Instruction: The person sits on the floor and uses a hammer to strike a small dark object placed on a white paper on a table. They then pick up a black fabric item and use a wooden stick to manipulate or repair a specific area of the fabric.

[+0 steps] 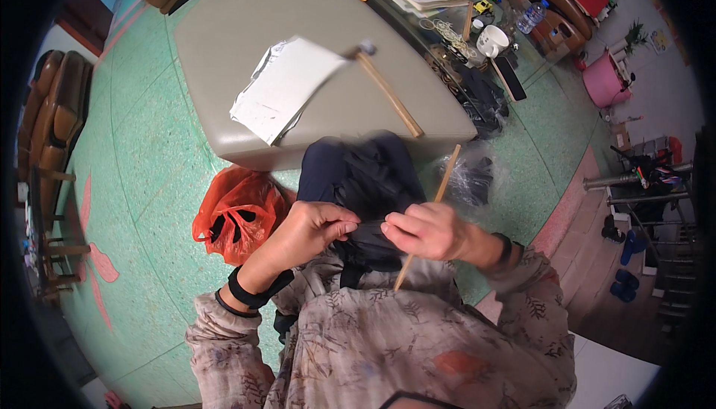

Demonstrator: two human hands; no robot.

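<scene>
My left hand (321, 225) is over my lap, thumb and forefinger pinched together at a thin edge of black material (369, 171). This material lies bunched across my dark trousers; blur hides its exact form. Facing it across a small gap, my right hand (428, 231) has its fingers curled, with a slim wooden stick (448, 171) held through the grip. The stick slants from my shirt front up past the knuckles. Whether the right fingertips also pinch the black material is too blurred to tell.
Ahead stands a beige padded ottoman (251, 28) bearing white sheets (288, 87) and a wooden-handled hammer (391, 96). An orange plastic bag (246, 216) sits on the floor at left. A glass table at right holds a mug (493, 41), a bottle (531, 16) and a phone (508, 78).
</scene>
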